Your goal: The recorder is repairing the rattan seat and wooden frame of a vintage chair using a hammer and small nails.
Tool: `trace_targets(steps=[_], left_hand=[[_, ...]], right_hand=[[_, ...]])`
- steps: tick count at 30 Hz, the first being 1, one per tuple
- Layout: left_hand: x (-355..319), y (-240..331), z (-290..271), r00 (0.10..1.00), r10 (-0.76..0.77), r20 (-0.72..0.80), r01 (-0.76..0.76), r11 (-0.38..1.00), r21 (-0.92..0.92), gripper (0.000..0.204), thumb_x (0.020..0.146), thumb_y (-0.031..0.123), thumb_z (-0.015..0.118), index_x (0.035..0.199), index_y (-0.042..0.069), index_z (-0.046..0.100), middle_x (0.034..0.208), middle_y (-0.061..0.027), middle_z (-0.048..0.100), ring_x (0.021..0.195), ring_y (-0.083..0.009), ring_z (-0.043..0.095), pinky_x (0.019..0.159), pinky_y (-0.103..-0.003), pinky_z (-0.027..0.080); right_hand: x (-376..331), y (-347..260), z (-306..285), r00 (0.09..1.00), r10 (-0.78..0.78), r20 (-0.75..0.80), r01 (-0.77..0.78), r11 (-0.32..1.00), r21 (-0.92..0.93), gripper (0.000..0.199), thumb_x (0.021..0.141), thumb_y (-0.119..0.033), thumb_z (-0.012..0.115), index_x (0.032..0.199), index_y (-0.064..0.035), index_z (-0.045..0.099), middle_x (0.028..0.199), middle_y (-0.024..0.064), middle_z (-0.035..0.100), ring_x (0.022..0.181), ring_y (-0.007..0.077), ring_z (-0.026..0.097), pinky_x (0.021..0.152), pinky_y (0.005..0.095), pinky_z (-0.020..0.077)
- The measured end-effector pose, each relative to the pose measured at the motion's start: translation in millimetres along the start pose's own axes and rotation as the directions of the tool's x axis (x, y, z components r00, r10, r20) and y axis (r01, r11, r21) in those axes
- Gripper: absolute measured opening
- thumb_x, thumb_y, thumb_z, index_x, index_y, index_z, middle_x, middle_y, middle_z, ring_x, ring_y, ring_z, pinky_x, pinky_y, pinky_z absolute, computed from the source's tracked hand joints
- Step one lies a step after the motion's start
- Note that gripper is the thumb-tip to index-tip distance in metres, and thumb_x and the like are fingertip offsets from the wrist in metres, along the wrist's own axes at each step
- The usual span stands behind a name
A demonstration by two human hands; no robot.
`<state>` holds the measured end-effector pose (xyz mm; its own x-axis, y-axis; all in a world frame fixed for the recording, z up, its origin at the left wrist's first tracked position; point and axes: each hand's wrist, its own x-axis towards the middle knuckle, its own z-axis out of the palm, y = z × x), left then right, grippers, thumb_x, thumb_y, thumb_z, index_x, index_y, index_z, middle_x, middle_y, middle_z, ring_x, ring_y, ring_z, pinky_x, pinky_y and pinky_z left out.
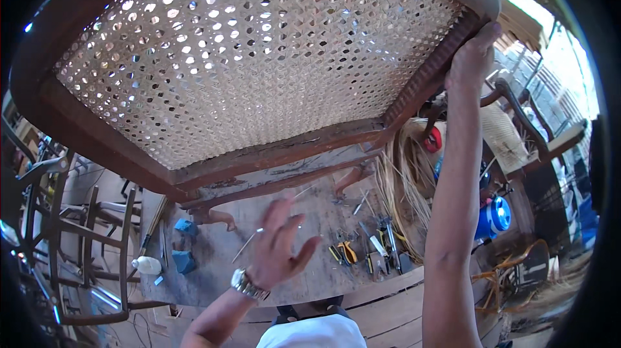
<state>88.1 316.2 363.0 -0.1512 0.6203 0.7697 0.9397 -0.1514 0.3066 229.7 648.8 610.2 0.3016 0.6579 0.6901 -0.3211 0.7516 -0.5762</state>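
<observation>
A brown wooden chair frame (pixel 278 157) with a woven cane panel (pixel 272 76) is tilted up over the table and fills the upper view. My right hand (pixel 473 60) grips its right edge, fingers partly hidden behind the wood. Below the panel, my left hand (pixel 279 248) hovers above the table, slightly blurred, its fingers apart. A watch circles that wrist. Close to the left hand is a thin stick (pixel 243 249); I cannot tell whether they touch. Two curved chair legs (pixel 220 217) show beneath the frame.
On the wooden table (pixel 213 277) are blue blocks (pixel 184 261), a white bottle (pixel 147 265), yellow-handled pliers (pixel 348 252) and several hand tools (pixel 388 244). Loose cane strands (pixel 396 183) hang at right, near a blue jug (pixel 495 217). Bare chair frames (pixel 94 238) stand at left.
</observation>
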Motion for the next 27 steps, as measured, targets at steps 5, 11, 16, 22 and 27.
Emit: trace_targets(steps=[5, 11, 16, 22, 27], left_hand=[[36, 5, 47, 0.997, 0.072, 0.041, -0.070, 0.997, -0.032, 0.050, 0.088, 0.028, 0.080, 0.123, -0.003, 0.061, 0.158, -0.0335, 0.035, 0.110, -0.0358, 0.067, 0.089, -0.042, 0.057], [61, 0, 74, 0.996, -0.086, 0.034, 0.080, 0.986, 0.144, 0.048, 0.091, 0.032, 0.077, 0.119, -0.004, 0.062, 0.159, -0.0354, 0.032, 0.111, -0.0384, 0.067, 0.087, -0.042, 0.058], [76, 31, 84, 0.992, -0.123, 0.003, 0.115, 0.940, 0.321, 0.046, 0.092, 0.036, 0.075, 0.113, -0.004, 0.065, 0.158, -0.0366, 0.031, 0.111, -0.0432, 0.067, 0.082, -0.045, 0.059], [93, 61, 106, 0.949, -0.314, -0.015, 0.293, 0.865, 0.407, 0.047, 0.090, 0.040, 0.076, 0.110, -0.001, 0.064, 0.157, -0.0392, 0.027, 0.098, -0.0431, 0.071, 0.072, -0.043, 0.060], [90, 99, 136, 0.860, -0.225, 0.457, 0.184, 0.974, 0.134, 0.050, 0.089, 0.041, 0.076, 0.113, -0.001, 0.063, 0.158, -0.0376, 0.029, 0.096, -0.0402, 0.072, 0.071, -0.041, 0.060]], right_hand=[[11, 10, -10, 0.991, -0.132, 0.020, 0.134, 0.985, -0.113, 0.078, 0.109, -0.062, 0.032, 0.120, 0.0082, 0.064, 0.107, 0.0132, 0.069, 0.099, 0.0197, 0.060, 0.093, 0.0335, 0.0453], [2, 4, -12, 0.994, -0.067, 0.081, 0.068, 0.998, -0.007, 0.060, 0.111, -0.051, 0.039, 0.111, 0.0021, 0.067, 0.095, 0.0098, 0.070, 0.085, 0.0197, 0.064, 0.082, 0.0344, 0.0497], [0, 2, -8, 0.979, -0.189, 0.082, 0.198, 0.974, -0.114, 0.074, 0.110, -0.060, 0.032, 0.123, 0.0064, 0.063, 0.114, 0.0109, 0.067, 0.103, 0.0195, 0.058, 0.096, 0.0323, 0.0441], [5, 8, -10, 0.951, -0.262, 0.165, 0.254, 0.965, 0.066, 0.069, 0.111, -0.056, 0.032, 0.117, 0.0041, 0.065, 0.101, 0.0056, 0.068, 0.093, 0.0137, 0.057, 0.090, 0.0293, 0.0457], [6, 11, -11, 0.946, -0.306, 0.106, 0.310, 0.950, -0.024, 0.065, 0.112, -0.054, 0.031, 0.108, 0.0016, 0.064, 0.093, 0.0047, 0.066, 0.089, 0.0118, 0.056, 0.085, 0.0289, 0.0461]])
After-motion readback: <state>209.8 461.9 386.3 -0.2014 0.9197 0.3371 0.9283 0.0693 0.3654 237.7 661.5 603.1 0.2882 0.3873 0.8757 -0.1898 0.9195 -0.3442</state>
